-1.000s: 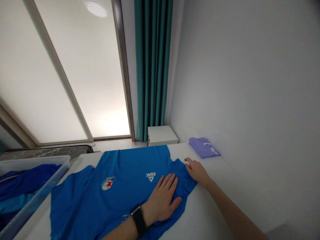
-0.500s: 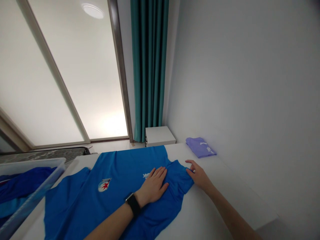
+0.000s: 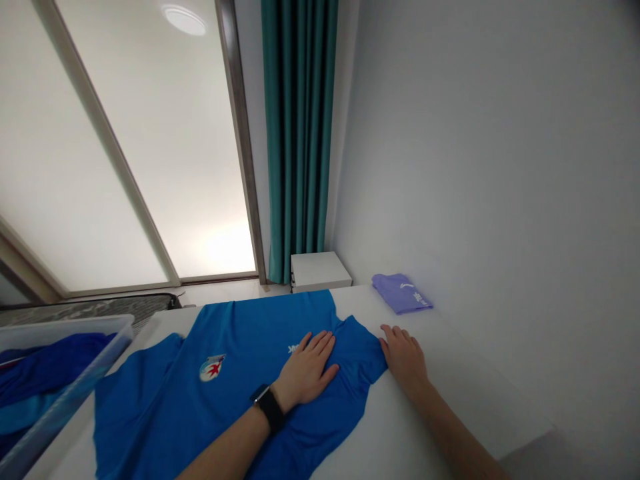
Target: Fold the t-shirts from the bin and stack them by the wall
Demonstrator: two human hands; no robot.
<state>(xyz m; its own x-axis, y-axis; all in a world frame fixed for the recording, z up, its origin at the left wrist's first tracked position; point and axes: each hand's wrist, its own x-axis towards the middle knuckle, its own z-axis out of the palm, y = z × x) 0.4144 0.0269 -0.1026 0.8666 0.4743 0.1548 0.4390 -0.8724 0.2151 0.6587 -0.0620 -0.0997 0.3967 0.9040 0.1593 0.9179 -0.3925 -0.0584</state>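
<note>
Shirt (image 3: 240, 380), blue, spread front up on the white surface (image 3: 380, 427); body's long axis runs near to far, near end cut off by the lower edge of view.

Key relation: right-side sleeve (image 3: 363, 360) against the two hands. Sleeve juts right from the body, its cuff (image 3: 369, 337) slanting from far left to near right. Right hand (image 3: 406, 360) sits just right of it, thumb side at the cuff edge, forearm coming in from near right. Left hand (image 3: 307, 373) lies left of the sleeve, over the shirt front and partly covering the white lettering (image 3: 293, 349).

Proximity: right hand nearer the cuff; left hand nearer the line where sleeve joins body.

Hand states: left palm down, fingers extended on the cloth, nothing clamped. Right fingers extended toward the far side; whether thumb and fingers pinch any fabric, cannot tell.

Cloth between the hands shows creases. Folded purple cloth (image 3: 401, 293) lies beyond the right hand, on the far right, apart from the shirt.
</note>
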